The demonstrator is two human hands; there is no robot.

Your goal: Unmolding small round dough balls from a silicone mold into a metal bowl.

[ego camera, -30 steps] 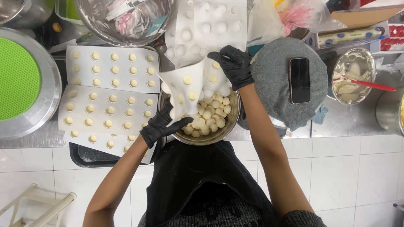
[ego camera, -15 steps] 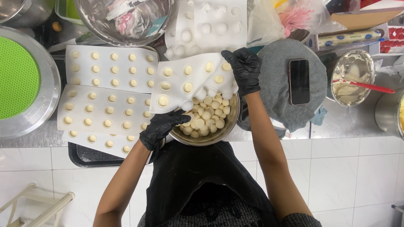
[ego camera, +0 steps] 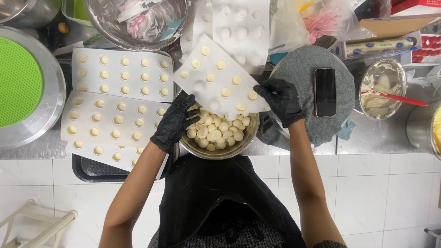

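head cam | straight down over steel counter point(ego camera: 294, 148) | close, arm's length | single view

Two gloved hands, left point(ego camera: 174, 123) and right point(ego camera: 281, 100). One white mould point(ego camera: 216, 81) held between them; about eleven filled cavities visible. One steel bowl point(ego camera: 220, 151) of white balls point(ego camera: 216, 131), too many to count exactly. Three filled moulds point(ego camera: 120, 76) at left, partly overlapped. One empty mould point(ego camera: 241, 27) above. One phone point(ego camera: 325, 92). One green mat point(ego camera: 18, 82). One red-handled spatula point(ego camera: 395, 98).
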